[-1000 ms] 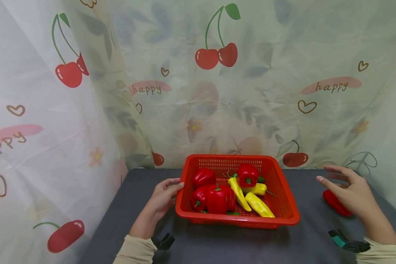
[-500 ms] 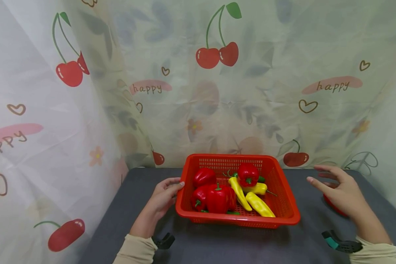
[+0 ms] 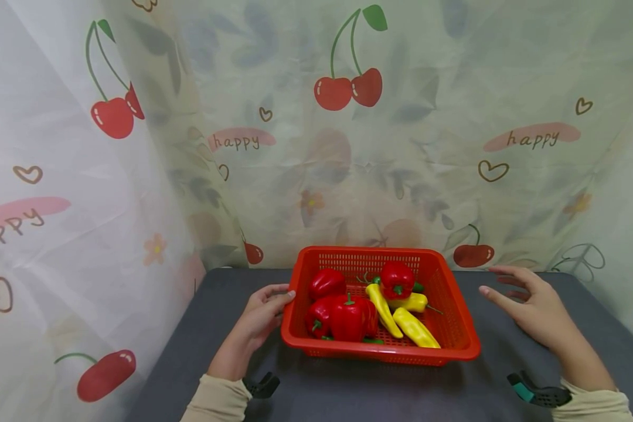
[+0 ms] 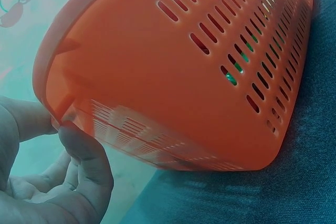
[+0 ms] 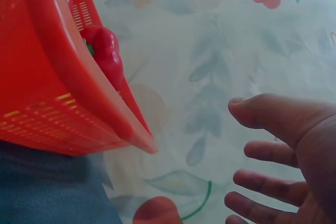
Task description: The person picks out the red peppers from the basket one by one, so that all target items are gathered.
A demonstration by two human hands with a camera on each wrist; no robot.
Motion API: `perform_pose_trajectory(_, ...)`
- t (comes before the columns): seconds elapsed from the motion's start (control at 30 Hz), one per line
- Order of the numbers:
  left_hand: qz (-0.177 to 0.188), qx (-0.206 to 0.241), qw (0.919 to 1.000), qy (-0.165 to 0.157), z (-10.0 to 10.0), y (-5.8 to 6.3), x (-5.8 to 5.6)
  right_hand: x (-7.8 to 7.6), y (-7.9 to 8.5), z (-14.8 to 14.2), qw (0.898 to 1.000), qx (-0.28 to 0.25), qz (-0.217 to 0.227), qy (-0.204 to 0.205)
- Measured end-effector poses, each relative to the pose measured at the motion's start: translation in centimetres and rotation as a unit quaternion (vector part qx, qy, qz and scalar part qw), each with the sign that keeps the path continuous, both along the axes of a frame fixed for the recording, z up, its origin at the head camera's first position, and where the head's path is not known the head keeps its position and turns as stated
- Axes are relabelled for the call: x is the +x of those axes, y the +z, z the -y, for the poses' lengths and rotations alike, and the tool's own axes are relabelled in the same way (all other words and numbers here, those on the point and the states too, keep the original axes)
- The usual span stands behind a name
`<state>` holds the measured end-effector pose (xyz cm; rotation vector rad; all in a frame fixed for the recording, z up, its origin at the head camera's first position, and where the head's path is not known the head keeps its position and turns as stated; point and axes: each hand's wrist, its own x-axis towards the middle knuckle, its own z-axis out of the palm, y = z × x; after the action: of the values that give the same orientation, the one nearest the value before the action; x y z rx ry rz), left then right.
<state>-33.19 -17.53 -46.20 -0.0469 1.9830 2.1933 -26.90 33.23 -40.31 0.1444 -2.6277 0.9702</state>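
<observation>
A red plastic basket (image 3: 380, 351) with slotted walls stands on the dark table, holding several red bell peppers (image 3: 346, 317) and yellow peppers (image 3: 415, 328). At its left end, my left hand (image 3: 260, 316) pinches the rim; the left wrist view shows the thumb and a finger (image 4: 84, 142) meeting on the rim. To the right of the basket hovers my right hand (image 3: 538, 309), fingers spread and holding nothing. A gap separates it from the basket wall, visible too in the right wrist view. Some green pieces (image 3: 417, 287) are partly hidden under the peppers.
The dark table (image 3: 348, 392) runs back to a hanging printed curtain (image 3: 427, 193), which also closes the left and right sides. Each wrist wears a black strap (image 3: 543, 394) beside a beige sleeve.
My right hand has moved left toward the basket. The red pepper-like thing on the table at right is now hidden behind that hand. The left hand and basket stay put.
</observation>
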Motion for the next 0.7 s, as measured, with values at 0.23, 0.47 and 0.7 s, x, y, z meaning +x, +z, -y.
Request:
perform_pose_trajectory(0.23,-0.002,-0.001,1.0,-0.003,0.0,0.0,0.0,0.1,-0.1,0.8,1.0,-0.007,-0.008,0.023)
perform_pose_trajectory(0.47,-0.003,0.001,1.0,-0.004,0.1,0.0,0.2,0.1,-0.1,2.3,1.0,0.001,0.004,0.03)
perform_pose_trajectory(0.7,-0.003,0.0,1.0,-0.002,0.0,0.1,0.1,0.1,0.1,3.5,0.999,0.006,0.001,0.039)
